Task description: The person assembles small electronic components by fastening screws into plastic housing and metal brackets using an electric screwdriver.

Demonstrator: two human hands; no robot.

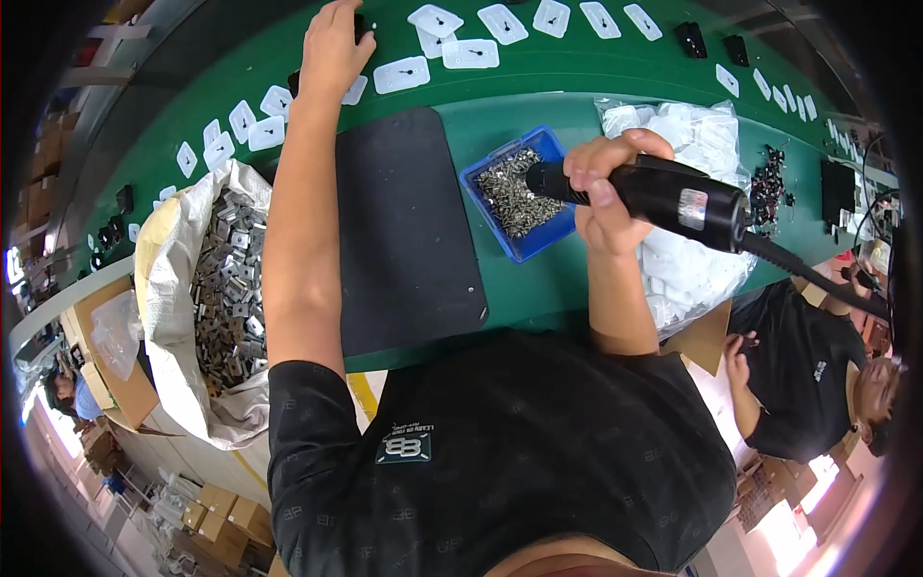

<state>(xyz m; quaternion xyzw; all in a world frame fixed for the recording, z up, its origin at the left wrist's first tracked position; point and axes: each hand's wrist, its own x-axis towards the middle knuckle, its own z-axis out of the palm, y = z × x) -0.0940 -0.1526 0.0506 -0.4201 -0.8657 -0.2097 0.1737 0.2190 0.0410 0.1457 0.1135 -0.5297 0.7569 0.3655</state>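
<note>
My right hand (606, 188) is wrapped around a black electric screwdriver (683, 200), which lies nearly level. Its nose end points left, over a blue bin (519, 252) filled with small metal screws (519, 197); whether the tip touches them I cannot tell. Far ahead, my left arm stretches across the green belt (538, 77). There my left hand (332, 53) curls its thumb and fingers about a small black part (363, 29), mostly hidden by the hand. A flat black mat (409, 231) lies between my arms.
White shallow trays (401, 74), each with a small dark piece, line the belt. A white sack (168, 317) of metal plates (231, 288) stands left. Right are a clear bag of white parts (687, 264), small dark parts (769, 188), the screwdriver's cable (817, 279) and a co-worker (798, 375).
</note>
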